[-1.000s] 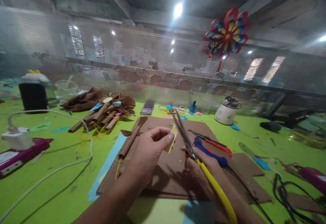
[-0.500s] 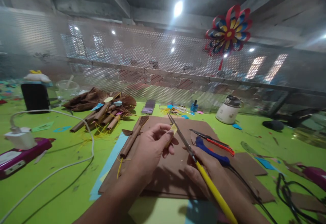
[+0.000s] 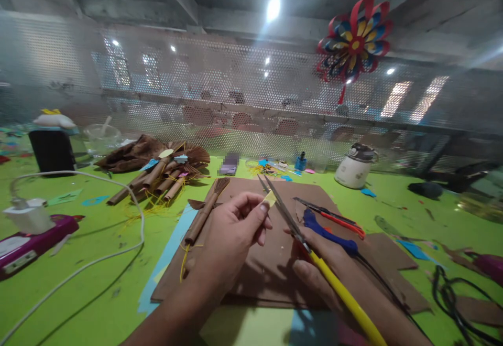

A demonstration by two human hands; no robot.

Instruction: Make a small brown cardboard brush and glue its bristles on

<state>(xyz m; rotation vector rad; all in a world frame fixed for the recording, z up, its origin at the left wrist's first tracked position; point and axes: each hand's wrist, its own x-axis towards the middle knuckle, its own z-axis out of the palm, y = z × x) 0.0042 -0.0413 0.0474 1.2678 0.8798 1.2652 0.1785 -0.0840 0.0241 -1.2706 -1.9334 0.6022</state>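
Between the thumb and fingers of my left hand (image 3: 239,230) is a small piece of yellow paper (image 3: 270,199). My right hand (image 3: 326,267) grips scissors (image 3: 291,223) with yellow handles; their blades are parted and point up and away, right beside the paper. Both hands are above a stack of brown cardboard (image 3: 259,278). A rolled brown paper tube (image 3: 202,217) with a fanned end and yellow string lies on the stack, left of my left hand. Past my right hand lie a blue-handled tool (image 3: 328,234) with a black cord and a red-handled tool (image 3: 341,223).
Several finished brown rolls (image 3: 161,175) with yellow string lie at the back left. A white cable (image 3: 143,220) loops from a purple power strip (image 3: 43,244). A white jug (image 3: 353,168) stands at the back right, and black cords (image 3: 448,299) coil at the right.
The scissor blades have opened wider, and my right thumb has moved away from the other fingers. The yellow paper stays pinched in my left hand. The view has shifted slightly.
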